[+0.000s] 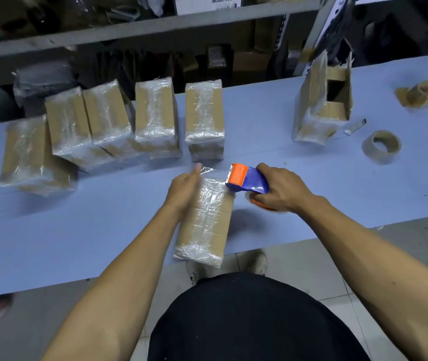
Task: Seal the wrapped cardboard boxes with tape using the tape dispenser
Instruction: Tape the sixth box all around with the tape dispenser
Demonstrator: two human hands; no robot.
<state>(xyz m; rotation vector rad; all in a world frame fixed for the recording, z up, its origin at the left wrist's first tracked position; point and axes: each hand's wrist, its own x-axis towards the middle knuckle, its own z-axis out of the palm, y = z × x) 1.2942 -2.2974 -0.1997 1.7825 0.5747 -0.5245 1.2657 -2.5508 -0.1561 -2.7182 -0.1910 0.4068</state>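
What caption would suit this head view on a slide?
Right hand grips a tape dispenser at the far end of a wrapped box while the left hand steadies it.

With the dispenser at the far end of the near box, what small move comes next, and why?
Probably draw the blue-and-orange tape dispenser toward the body along the plastic-wrapped cardboard box. The right hand grips it at the box's far end; the left hand lies flat against the box.

I have one view only, worn on the head, looking forward and steeply down over both forearms. The left hand [185, 188] and right hand [283, 190] sit close, mid-frame; beyond them, shelving blurs, perhaps from wide-angle distortion.
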